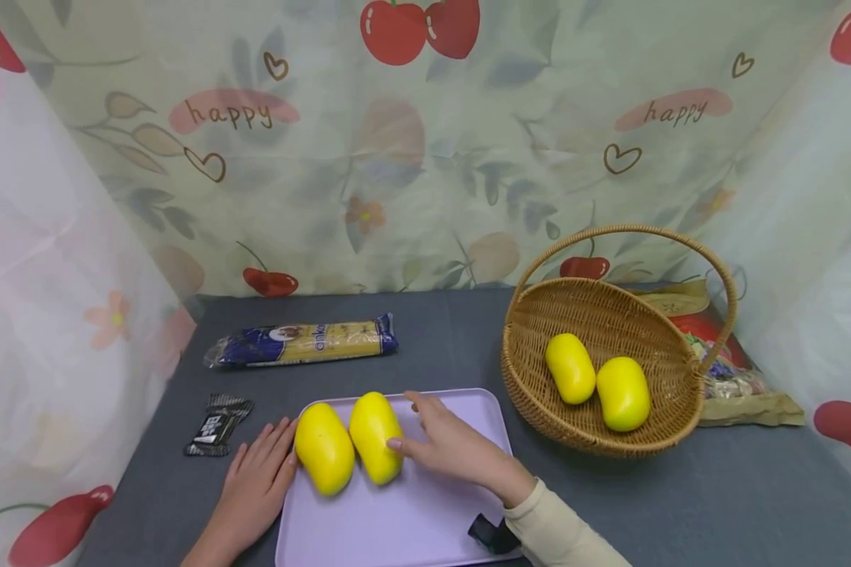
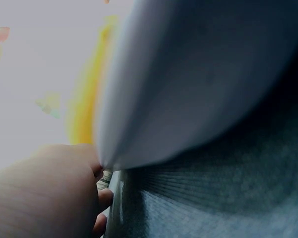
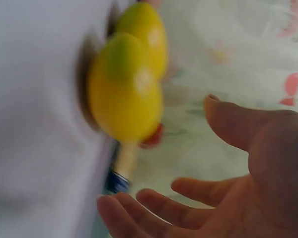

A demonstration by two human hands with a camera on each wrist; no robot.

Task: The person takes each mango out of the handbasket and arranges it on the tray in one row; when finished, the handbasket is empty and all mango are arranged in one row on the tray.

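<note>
Two yellow mangoes, a left one (image 1: 324, 450) and a right one (image 1: 376, 441), lie side by side on a lilac tray (image 1: 432, 520). My left hand (image 1: 254, 480) rests on the table along the tray's left edge, fingers extended and touching the rim by the left mango. Over the tray, my right hand (image 1: 454, 445) is spread beside the right mango, its thumb close to the fruit. The right wrist view has the right hand (image 3: 238, 183) apart from the mangoes, nothing in its grasp. Tray underside (image 2: 213, 84) fills much of the left wrist view.
A wicker basket (image 1: 525, 394) with a tall handle stands at the right, tilted forward, holding two more mangoes (image 1: 623, 394). Behind it lies a brown-edged bag (image 1: 752, 409). A pasta packet (image 1: 326, 340) lies behind the tray; a small black wrapped packet (image 1: 214, 429) is at left.
</note>
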